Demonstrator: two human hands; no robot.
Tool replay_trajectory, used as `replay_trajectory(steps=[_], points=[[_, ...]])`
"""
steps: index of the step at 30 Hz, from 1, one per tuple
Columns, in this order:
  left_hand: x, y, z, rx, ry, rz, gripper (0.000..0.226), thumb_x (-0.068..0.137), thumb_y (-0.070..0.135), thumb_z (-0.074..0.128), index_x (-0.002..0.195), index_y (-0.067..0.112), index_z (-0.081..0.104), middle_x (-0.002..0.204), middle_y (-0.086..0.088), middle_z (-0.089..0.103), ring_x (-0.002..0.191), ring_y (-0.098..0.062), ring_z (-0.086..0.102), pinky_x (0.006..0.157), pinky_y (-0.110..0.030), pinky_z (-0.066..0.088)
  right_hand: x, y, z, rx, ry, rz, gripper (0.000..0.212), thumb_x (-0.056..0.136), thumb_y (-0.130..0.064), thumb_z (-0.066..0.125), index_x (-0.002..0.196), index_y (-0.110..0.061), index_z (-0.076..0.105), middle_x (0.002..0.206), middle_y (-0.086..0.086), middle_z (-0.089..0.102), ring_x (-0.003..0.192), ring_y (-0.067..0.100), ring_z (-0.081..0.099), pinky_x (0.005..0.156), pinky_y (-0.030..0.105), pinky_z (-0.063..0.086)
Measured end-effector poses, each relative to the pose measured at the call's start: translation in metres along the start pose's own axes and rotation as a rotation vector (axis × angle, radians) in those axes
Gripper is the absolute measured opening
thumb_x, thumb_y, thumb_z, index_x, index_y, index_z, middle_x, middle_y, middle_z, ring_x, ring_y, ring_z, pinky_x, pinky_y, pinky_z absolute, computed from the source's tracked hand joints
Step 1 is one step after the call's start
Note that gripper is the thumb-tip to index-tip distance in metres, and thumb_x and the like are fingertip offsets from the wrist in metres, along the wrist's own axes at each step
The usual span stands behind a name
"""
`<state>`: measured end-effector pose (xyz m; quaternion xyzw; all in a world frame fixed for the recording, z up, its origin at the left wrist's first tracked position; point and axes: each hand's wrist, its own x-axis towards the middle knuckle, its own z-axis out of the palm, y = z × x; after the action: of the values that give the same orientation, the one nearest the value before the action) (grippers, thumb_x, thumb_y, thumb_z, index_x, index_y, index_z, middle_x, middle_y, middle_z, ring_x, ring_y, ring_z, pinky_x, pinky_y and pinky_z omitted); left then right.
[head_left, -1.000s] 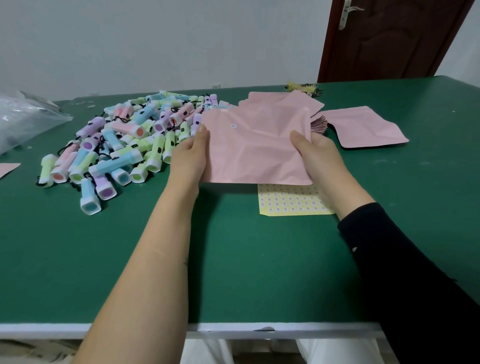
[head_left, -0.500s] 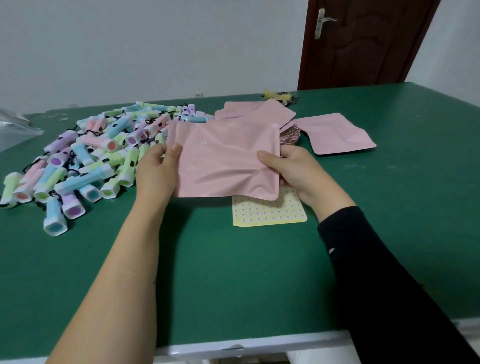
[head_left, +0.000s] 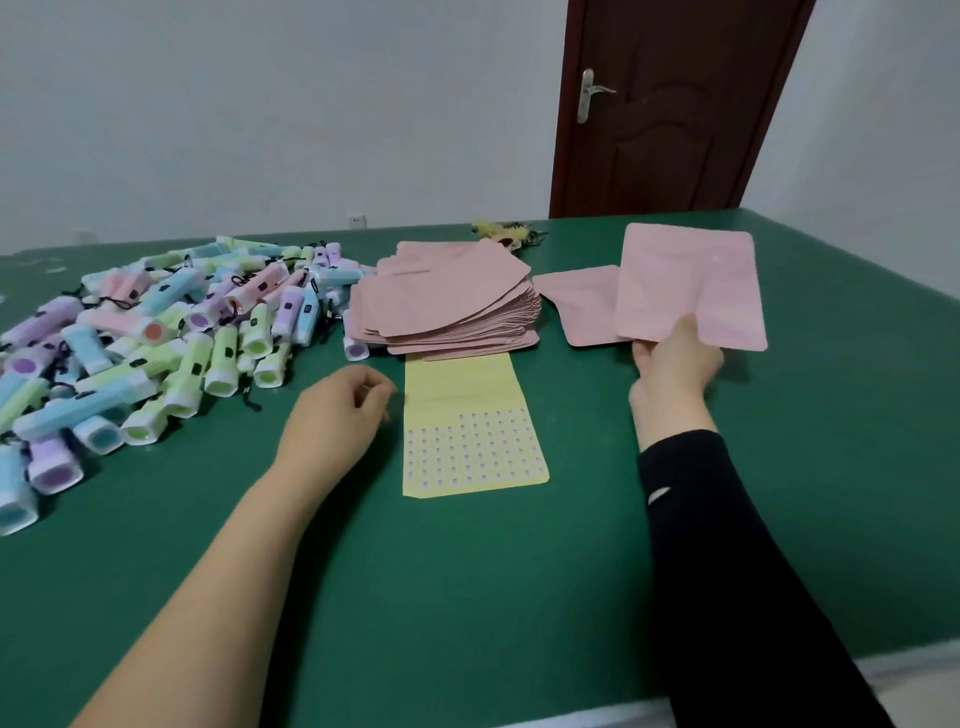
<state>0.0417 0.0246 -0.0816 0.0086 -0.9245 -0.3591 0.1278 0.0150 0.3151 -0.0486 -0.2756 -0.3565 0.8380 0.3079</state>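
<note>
1. Green-covered table (head_left: 467, 597) before a white wall, with a brown door (head_left: 675, 104) at the rear right.
2. Right hand (head_left: 675, 364): pinches the lower edge of one pink pouch (head_left: 691, 283), thumb in front and fingers behind. Holds it upright and lifted clear of the table, far to the right, partly in front of a lone pouch (head_left: 582, 304) lying flat.
3. Left hand (head_left: 337, 410): off the pouch, fingers loosely curled around nothing, low over the table just left of the yellow sticker sheet (head_left: 467, 426).
4. Change from half a second earlier: then gripped by both hands at centre, in front of the stack of pouches (head_left: 452, 306). Now carried by the right hand alone and swung out to the right side.
5. Further difference: sticker sheet, formerly half hidden beneath the held pouch, now exposed along its whole near part, its far end tucked under the stack. Stack likewise uncovered.
6. Reading for the work: probably marks this pouch as dealt with and on its way to the set-aside spot beside the lone pouch. Frees the left hand for the next item, either a sticker or one of the pastel torches (head_left: 156, 338) heaped at left; cannot tell which.
</note>
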Motion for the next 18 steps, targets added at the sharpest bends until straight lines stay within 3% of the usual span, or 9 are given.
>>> replay_trajectory(steps=[2, 6, 12, 18], points=[[-0.002, 0.002, 0.003, 0.076, -0.052, 0.015, 0.016, 0.096, 0.032, 0.053, 0.084, 0.035, 0.063, 0.069, 0.016, 0.067, 0.071, 0.001, 0.058, 0.056, -0.024, 0.036, 0.004, 0.004, 0.008, -0.070, -0.024, -0.041, 0.018, 0.098, -0.007, 0.041, 0.112, -0.014, 0.050, 0.097, -0.007, 0.058, 0.081, 0.010, 0.059, 0.064, 0.026, 0.058], [-0.001, 0.001, 0.001, 0.061, -0.075, 0.004, 0.017, 0.097, 0.031, 0.053, 0.085, 0.036, 0.064, 0.069, 0.017, 0.067, 0.070, 0.003, 0.058, 0.055, -0.023, 0.035, 0.006, 0.015, 0.018, -0.261, -0.117, -0.088, 0.024, 0.097, -0.006, 0.042, 0.117, -0.007, 0.056, 0.117, 0.005, 0.064, 0.106, 0.025, 0.063, 0.096, 0.045, 0.053], [-0.002, 0.003, 0.004, 0.118, -0.124, 0.027, 0.017, 0.098, 0.029, 0.050, 0.094, 0.034, 0.066, 0.076, 0.015, 0.066, 0.074, -0.001, 0.058, 0.058, -0.024, 0.039, 0.017, 0.038, 0.035, -0.403, -0.214, -0.093, 0.013, 0.097, -0.014, 0.048, 0.103, -0.005, 0.056, 0.110, 0.008, 0.064, 0.104, 0.032, 0.064, 0.088, 0.051, 0.056], [-0.001, 0.004, 0.004, 0.159, -0.144, 0.044, 0.017, 0.099, 0.029, 0.049, 0.098, 0.036, 0.065, 0.078, 0.015, 0.064, 0.068, -0.003, 0.056, 0.054, -0.025, 0.036, 0.026, 0.051, 0.034, -0.710, -0.179, -0.207, 0.030, 0.099, -0.023, 0.049, 0.107, 0.005, 0.056, 0.105, 0.015, 0.064, 0.101, 0.038, 0.063, 0.089, 0.049, 0.052]])
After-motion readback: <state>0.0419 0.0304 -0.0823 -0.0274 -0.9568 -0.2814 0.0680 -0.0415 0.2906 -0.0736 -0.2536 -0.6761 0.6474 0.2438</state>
